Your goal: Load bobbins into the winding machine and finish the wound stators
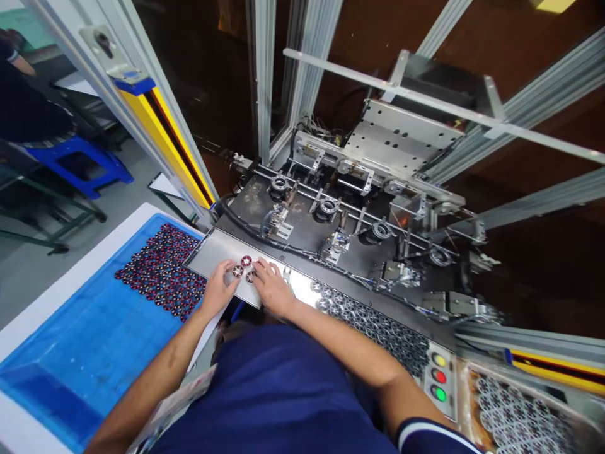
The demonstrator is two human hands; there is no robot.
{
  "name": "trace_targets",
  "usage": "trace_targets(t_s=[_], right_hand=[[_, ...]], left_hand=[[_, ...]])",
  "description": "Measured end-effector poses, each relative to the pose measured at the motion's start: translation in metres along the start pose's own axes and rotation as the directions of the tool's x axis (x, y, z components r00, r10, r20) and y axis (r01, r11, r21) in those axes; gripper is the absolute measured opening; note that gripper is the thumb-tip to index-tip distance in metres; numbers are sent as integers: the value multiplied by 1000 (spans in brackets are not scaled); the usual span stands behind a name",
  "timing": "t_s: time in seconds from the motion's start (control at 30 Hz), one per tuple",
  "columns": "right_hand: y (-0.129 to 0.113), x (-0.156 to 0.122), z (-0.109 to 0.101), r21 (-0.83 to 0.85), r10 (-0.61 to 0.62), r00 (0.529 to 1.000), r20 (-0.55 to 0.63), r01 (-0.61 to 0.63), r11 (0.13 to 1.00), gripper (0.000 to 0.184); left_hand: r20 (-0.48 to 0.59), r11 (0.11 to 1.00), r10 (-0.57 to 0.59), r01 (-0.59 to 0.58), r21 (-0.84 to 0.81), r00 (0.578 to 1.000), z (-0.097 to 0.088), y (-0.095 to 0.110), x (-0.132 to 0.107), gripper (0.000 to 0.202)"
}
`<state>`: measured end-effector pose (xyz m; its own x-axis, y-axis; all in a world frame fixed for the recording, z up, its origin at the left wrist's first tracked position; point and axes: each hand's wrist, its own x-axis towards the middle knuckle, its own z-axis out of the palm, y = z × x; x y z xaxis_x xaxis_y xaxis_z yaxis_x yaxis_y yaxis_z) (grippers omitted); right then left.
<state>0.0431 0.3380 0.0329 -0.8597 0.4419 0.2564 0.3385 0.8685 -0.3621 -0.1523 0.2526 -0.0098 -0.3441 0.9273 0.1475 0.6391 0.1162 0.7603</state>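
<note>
On the metal ledge in front of me, my left hand has its thumb and fingers closed about the edge of a small round part, red and dark with a spoked middle, like a motor stator. Close beside it my right hand curls over another such part, which its fingers partly cover. A third stator-like part lies between the fingertips, a little farther back. Just right of my right hand rests a pair of pliers.
A blue tray at left bears many similar red-and-dark parts. Silver round parts line the ledge at right, near a button box. Behind stands a machine with black round fixtures. A yellow light-curtain post rises at left.
</note>
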Motion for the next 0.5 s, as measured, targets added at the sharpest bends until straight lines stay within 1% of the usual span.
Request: trace_targets(t_s=[0.03,0.1,0.2,0.27,0.3,0.37,0.43,0.5], right_hand=[[3,-10,-10,-3,32,999,-38,-32,999,26],[13,-42,-37,-10,124,984,-129,-126,992,27],[25,-109,-77,-20,294,921,-257,-309,951,28],[25,-153,-91,-32,379,875,-301,-407,913,27],[22,-172,-93,-38,409,861,-303,-440,897,25],[11,-198,-88,-52,449,850,-275,-480,876,21],[0,-210,-75,-67,474,849,-233,-500,864,17],[-5,-210,-63,-84,497,843,-205,-521,849,16]], left_hand=[[-19,1000,-4,4,8,1000,-5,2,-3,50],[-75,1000,-14,16,22,997,-17,6,-11,53],[-149,1000,-14,17,17,989,-32,15,-23,58],[-171,1000,6,-5,4,985,-34,22,-25,61],[-175,1000,20,-21,-3,984,-33,27,-24,63],[-174,998,58,-62,-18,983,-27,38,-18,65],[-161,993,103,-110,-34,981,-19,51,-10,66],[-148,984,160,-168,-50,976,-11,65,0,67]])
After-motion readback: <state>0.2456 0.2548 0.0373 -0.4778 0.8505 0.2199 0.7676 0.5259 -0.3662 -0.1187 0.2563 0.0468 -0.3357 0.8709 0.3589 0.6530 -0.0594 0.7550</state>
